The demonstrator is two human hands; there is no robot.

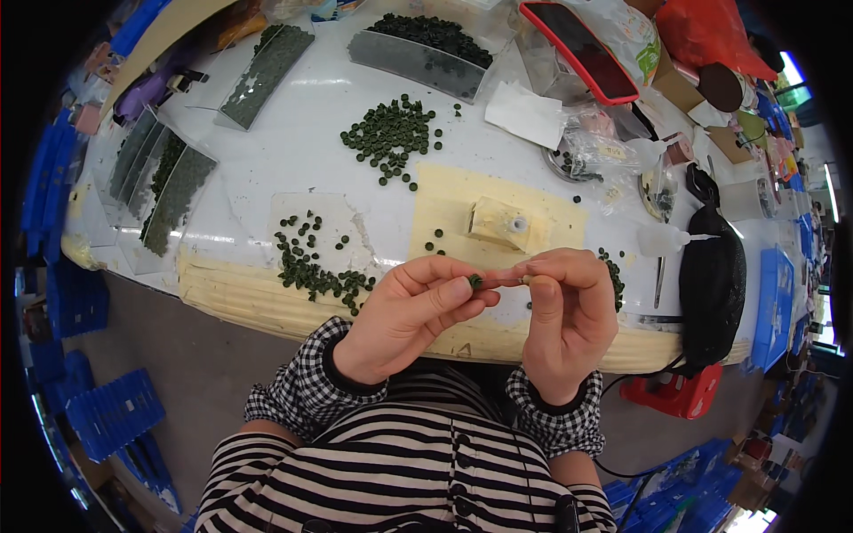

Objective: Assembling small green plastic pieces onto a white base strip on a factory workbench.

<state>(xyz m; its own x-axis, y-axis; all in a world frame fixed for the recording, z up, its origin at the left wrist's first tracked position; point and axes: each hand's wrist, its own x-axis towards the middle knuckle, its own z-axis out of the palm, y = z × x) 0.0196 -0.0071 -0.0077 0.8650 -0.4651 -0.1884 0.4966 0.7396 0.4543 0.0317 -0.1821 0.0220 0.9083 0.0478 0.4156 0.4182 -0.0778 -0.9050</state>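
Between the thumb and forefinger of my left hand [400,311] is a small dark green piece [475,282], mostly covered by the fingertips. My right hand [570,315] pinches a thin, pale-tipped piece [526,279] close beside it; its kind is too small to make out. The two hands meet over the front edge of the table. Just beyond them stands a yellowish block [498,222] with a short white tube on it, set on a yellow sheet [435,200]. Loose green pieces [315,271] lie left of my left hand, and a few more [613,271] lie behind my right hand.
A larger pile of green pieces [391,138] lies farther back. Clear trays [418,67] of them stand at the back and left. A red-cased phone [582,49], white tissue [524,114], squeeze bottle [662,238], tweezers [659,282] and black mesh bundle [713,275] are toward the right.
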